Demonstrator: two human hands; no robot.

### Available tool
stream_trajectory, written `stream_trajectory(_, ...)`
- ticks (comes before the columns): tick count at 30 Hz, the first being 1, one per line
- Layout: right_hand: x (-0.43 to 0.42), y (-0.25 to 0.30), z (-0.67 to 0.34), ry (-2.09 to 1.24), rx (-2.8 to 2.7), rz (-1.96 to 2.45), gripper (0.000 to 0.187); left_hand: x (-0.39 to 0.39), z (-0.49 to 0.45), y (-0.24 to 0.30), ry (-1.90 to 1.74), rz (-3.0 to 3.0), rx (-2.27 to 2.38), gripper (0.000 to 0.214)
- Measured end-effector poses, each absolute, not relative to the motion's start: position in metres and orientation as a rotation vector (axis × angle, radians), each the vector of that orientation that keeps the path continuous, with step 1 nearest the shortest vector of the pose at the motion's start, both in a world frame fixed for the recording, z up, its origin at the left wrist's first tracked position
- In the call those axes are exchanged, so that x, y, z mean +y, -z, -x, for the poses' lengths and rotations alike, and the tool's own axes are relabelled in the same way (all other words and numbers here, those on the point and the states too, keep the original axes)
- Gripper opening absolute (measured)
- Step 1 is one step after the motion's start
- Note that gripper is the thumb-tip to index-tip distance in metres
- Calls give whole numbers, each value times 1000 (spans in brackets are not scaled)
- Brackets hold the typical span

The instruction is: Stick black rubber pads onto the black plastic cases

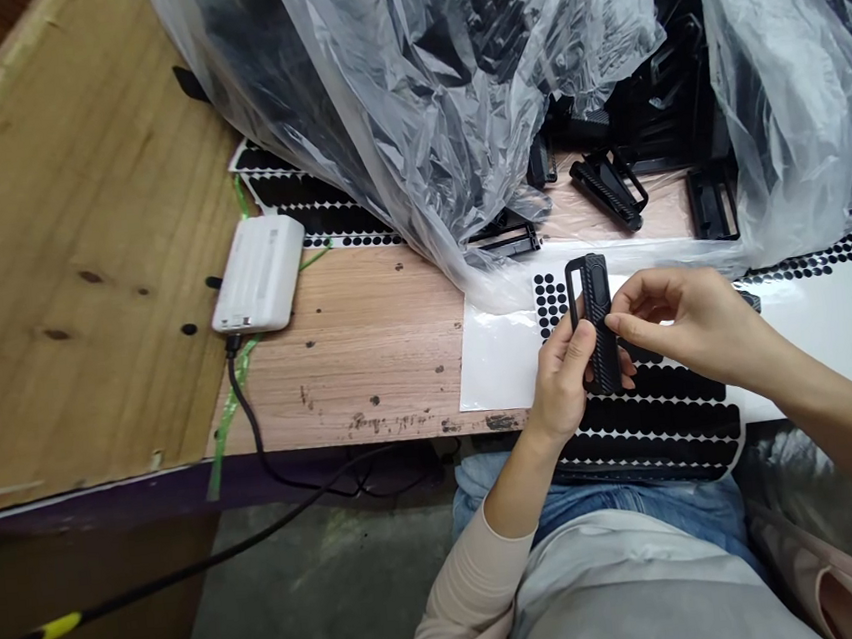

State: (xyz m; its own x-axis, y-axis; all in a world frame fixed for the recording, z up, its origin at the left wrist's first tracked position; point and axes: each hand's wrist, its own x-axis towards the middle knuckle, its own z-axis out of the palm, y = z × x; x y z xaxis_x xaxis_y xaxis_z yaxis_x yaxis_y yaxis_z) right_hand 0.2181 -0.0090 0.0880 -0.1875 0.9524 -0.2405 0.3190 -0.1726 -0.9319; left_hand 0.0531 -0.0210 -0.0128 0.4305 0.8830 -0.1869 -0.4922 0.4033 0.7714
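Note:
My left hand (pixel 565 376) is closed round a black plastic part (pixel 603 343) with a ribbed, carbon-like face and an open rectangular loop along its left side. The part stands nearly upright over the sheets at the table's front edge. With thumb and forefinger pinched together, my right hand (pixel 686 320) touches the part's right edge; anything between those fingertips is hidden. Below both hands lies a sheet of round black stickers (pixel 655 428), its lower end hanging over the edge. More small black dots (pixel 551 297) show on the white sheet (pixel 498 363) to the left.
Clear plastic bags (pixel 404 91) fill the back, with several loose black parts (pixel 609 189) at their opening. A white power bank (pixel 260 275) with a black cable (pixel 250 407) sits at left, beside a wooden panel (pixel 90 271). Another dotted sheet (pixel 308 190) lies behind it.

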Motion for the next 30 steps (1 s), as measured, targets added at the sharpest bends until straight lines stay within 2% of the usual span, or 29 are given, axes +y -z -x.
stream_trajectory(8, -11, -91, -218, -1208, -1650, 1548, 26, -20, -53, 10, -946, -700, 676, 65)
stream_trajectory(14, -12, -88, -219, -1053, -1784, 1525, 16, -20, -53, 12, -933, -714, 703, 65)
stream_trajectory(19, -12, -77, -222, -1055, -1684, 1527, 26, -20, -52, 8, -909, -728, 692, 62)
stream_trajectory(23, -17, -62, -245, -734, -1696, 1637, 22, -19, -52, 4, -919, -724, 636, 54)
stream_trajectory(26, -29, -49, -267, -540, -1948, 1682, 16, -18, -53, 2, -950, -702, 602, 51)
stream_trajectory(30, -50, -43, -282, -453, -2245, 1423, 19, -17, -55, 1, -988, -727, 620, 49)
